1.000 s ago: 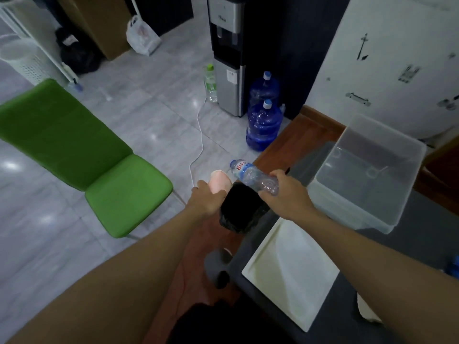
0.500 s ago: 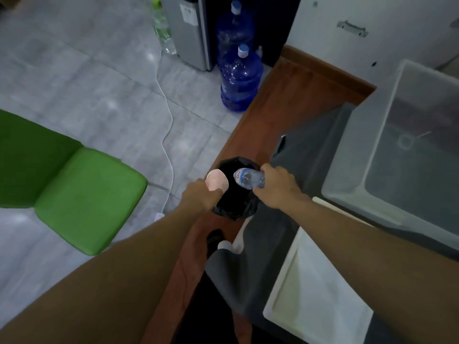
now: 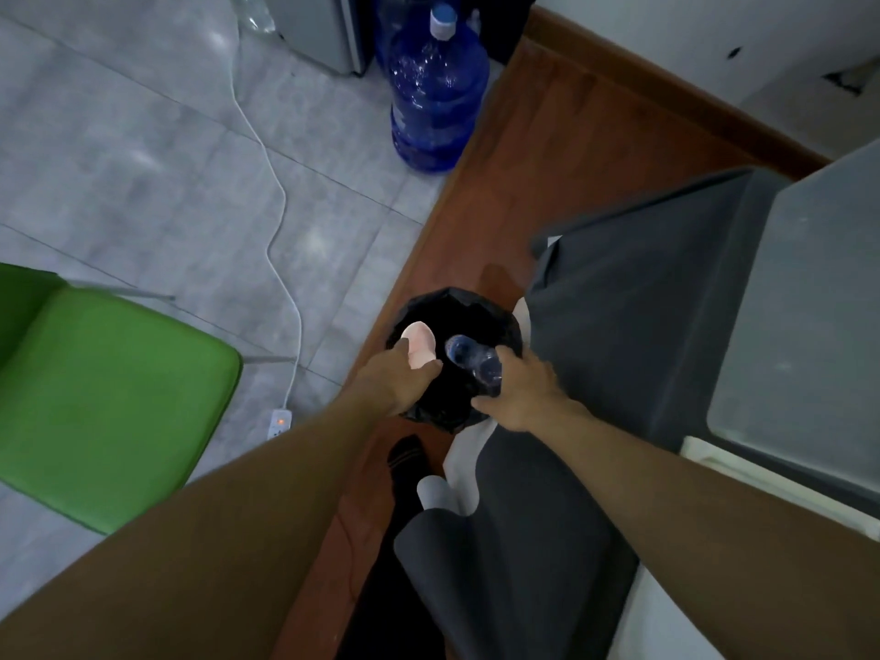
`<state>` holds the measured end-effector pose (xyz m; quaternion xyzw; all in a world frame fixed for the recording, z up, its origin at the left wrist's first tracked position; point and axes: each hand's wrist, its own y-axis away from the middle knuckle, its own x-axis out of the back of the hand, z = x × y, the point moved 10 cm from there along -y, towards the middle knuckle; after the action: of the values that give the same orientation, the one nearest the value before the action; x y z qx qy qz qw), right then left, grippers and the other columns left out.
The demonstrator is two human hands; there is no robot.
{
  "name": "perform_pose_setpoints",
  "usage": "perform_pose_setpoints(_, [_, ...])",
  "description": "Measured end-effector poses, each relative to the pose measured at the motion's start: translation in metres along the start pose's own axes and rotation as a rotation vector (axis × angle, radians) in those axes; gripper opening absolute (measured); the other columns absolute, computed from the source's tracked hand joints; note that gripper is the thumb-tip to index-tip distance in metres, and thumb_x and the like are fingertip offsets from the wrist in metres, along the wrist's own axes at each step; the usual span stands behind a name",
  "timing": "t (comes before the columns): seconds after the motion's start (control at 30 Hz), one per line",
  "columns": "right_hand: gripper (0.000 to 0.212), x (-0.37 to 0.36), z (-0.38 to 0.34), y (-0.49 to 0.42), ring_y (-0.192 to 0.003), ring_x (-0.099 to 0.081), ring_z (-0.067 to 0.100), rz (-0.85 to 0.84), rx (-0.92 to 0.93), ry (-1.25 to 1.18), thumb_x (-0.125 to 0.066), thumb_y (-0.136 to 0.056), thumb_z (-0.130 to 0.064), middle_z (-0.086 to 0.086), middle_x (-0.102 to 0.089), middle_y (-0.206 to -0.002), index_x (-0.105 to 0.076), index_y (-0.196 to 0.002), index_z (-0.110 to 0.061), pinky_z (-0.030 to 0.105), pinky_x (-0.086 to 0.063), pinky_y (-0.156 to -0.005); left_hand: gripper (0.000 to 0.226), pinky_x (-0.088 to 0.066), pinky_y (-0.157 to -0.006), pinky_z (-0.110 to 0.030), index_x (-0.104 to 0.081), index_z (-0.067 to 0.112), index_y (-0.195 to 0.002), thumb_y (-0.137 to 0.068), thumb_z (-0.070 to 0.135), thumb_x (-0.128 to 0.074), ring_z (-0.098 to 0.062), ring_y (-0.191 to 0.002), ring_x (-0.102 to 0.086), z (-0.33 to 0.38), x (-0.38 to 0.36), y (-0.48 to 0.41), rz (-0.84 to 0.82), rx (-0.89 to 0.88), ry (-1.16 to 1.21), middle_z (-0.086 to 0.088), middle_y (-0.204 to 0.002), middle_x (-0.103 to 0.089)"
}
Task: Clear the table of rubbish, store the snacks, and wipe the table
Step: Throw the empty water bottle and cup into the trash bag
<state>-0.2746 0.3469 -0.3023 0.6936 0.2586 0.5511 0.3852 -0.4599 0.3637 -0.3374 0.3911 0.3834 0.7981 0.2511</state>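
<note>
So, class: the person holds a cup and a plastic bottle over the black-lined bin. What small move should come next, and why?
Probably let go of both. The left hand holds the pale cup and the right hand the plastic bottle, both directly above the bin's open black liner, so opening the fingers should drop them in.

Grey-clothed table (image 3: 633, 297); clear bin (image 3: 809, 335) on it

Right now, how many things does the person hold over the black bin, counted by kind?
Plastic water bottle, in the right hand: 1
Pale cup, in the left hand: 1
Total: 2, both above the black bin bag.
</note>
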Motion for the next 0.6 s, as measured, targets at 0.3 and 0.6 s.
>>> perform_pose_setpoints(0.3, [0.075,0.019,-0.012,0.002,-0.139,-0.035,0.032,-0.009,0.065,-0.018,-0.054,-0.095,-0.056,0.009,-0.039,-0.152,-0.026,-0.155,-0.020,0.046,-0.039,-0.110,0.084,-0.033,-0.116,-0.043,-0.023,0.016,-0.156,-0.089,0.066,-0.033,-0.028,-0.142,-0.036,0.011,0.023,0.013,-0.043,-0.110,-0.191,-0.012,-0.158,-0.033])
perform_pose_setpoints(0.6, [0.069,0.094,-0.029,0.047,-0.148,-0.022,0.029,0.197,0.148,0.019,-0.037,-0.100,-0.059,0.003,-0.030,-0.160,-0.024,-0.156,-0.022,0.051,-0.024,-0.118,0.064,-0.028,-0.117,-0.045,-0.021,0.014,-0.156,-0.103,0.050,-0.028,-0.032,-0.143,-0.030,0.067,0.080,0.065,0.116,-0.184,-0.407,-0.014,-0.157,-0.030])
